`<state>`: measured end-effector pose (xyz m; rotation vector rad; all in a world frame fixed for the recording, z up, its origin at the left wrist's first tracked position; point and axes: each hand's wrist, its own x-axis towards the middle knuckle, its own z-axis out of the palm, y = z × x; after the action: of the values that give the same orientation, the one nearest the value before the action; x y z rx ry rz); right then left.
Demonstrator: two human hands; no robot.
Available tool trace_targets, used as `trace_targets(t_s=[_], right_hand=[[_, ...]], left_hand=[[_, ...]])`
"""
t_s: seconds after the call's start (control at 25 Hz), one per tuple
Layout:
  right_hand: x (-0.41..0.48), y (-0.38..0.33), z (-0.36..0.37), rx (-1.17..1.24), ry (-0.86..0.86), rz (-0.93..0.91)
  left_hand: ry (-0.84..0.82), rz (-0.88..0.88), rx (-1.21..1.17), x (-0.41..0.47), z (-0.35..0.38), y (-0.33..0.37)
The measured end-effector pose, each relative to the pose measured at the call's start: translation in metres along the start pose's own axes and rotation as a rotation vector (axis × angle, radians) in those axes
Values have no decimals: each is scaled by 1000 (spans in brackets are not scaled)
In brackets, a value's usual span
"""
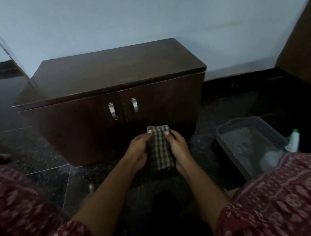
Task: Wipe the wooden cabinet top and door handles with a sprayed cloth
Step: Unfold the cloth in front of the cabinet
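A low dark wooden cabinet (pixel 108 80) stands against the pale wall, its top bare. Its two doors are shut, each with a metal handle: the left handle (pixel 112 111) and the right handle (pixel 134 105). In front of the doors, low down, both hands hold a folded checked cloth (pixel 160 148) between them. My left hand (pixel 137 148) pinches its left edge and my right hand (pixel 177 146) grips its right edge. A white spray bottle with a green top (pixel 292 142) sits to the right, partly hidden behind my knee.
A grey plastic basket (pixel 249 142) stands on the dark stone floor right of the cabinet. A brown wooden panel (pixel 304 48) leans in at the far right. My knees in red patterned fabric (pixel 285 196) fill the lower corners.
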<state>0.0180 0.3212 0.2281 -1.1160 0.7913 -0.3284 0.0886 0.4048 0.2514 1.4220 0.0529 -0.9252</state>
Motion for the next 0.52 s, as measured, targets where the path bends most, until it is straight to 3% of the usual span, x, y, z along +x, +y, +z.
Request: trace_targets(t_s=[0.2,0.4,0.52], right_hand=[[10,-11,-57,349,175,14],[38,-11,-130,416,444,-105],[65,-2,-180,433,567,-118]], left_hand=[[-156,-3,185,16,68,-10],[-408,-102,320,66,147,-32],[-488,-36,427,98,198,-51]])
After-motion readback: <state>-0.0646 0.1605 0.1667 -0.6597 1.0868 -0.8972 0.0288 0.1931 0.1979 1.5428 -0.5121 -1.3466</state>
